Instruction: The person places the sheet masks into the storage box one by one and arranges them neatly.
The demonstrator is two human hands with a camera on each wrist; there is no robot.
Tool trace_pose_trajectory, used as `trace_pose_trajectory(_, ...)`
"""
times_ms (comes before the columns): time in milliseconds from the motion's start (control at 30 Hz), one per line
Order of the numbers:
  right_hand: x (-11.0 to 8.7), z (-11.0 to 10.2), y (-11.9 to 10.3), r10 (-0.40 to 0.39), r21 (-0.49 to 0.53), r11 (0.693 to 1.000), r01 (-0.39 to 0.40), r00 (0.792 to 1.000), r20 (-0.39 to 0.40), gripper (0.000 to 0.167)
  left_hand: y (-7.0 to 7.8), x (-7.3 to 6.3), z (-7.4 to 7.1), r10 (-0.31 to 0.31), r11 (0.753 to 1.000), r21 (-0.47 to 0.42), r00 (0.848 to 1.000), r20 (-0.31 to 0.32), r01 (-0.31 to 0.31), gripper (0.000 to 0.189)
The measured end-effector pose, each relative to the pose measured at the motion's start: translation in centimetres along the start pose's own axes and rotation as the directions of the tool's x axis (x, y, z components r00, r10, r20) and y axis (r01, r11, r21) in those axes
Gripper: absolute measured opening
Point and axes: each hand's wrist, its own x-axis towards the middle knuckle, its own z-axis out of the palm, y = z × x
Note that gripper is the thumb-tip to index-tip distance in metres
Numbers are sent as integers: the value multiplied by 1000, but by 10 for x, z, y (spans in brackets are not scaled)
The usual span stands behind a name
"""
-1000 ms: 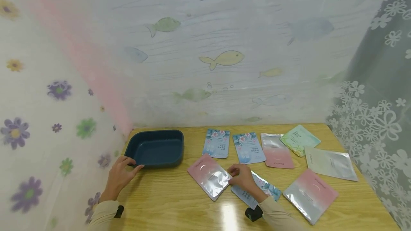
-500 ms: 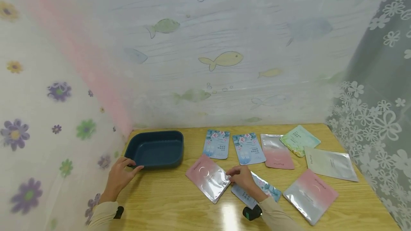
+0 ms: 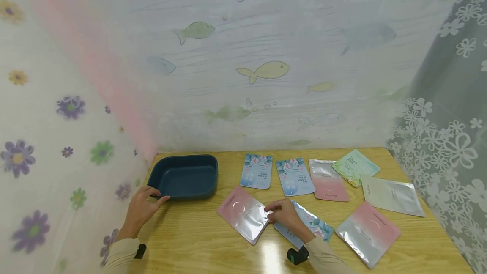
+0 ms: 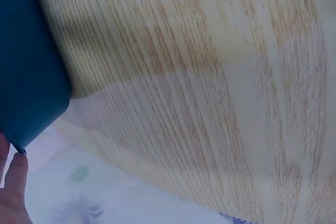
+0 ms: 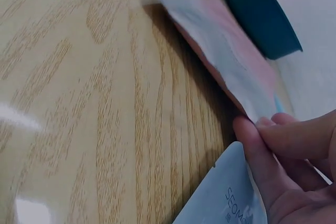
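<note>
My left hand pinches the near left corner of a dark blue plastic basin by its rim. In the left wrist view, the fingertips sit at the basin's rim. Thumb and fingers of my right hand pinch the right corner of a pink and silver face mask sachet. The right wrist view shows that sachet tilted, with a shadow under its edge. Partly beneath my right hand and wrist lies a blue floral sachet.
Two more blue floral sachets lie toward the back. Right of them are a pink and silver sachet, a green one and a cream one. Another pink sachet lies near right. Printed curtains border the wooden table.
My right hand has shifted slightly left and toward me, taking the pinched pink sachet with it. The left hand and the basin stay where they were.
</note>
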Motion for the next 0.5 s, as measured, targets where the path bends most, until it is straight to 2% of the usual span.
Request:
trace_pose_trajectory(100,-1,-1,2,-3,4,1000,3,1000,16,19,1,1,0,9,1000,-7,1000,-10,-9,28)
trace_pose_trajectory(267,9,-4,25,3,11,1000,-4,999,41,20,2,1,-1,9,1000,-14,1000,-17,-9,28)
trace_pose_trajectory(500,1,-1,4,7,58,998,-12,997,81,22,2,0,-2,-12,1000,-10,1000,-3,11,28)
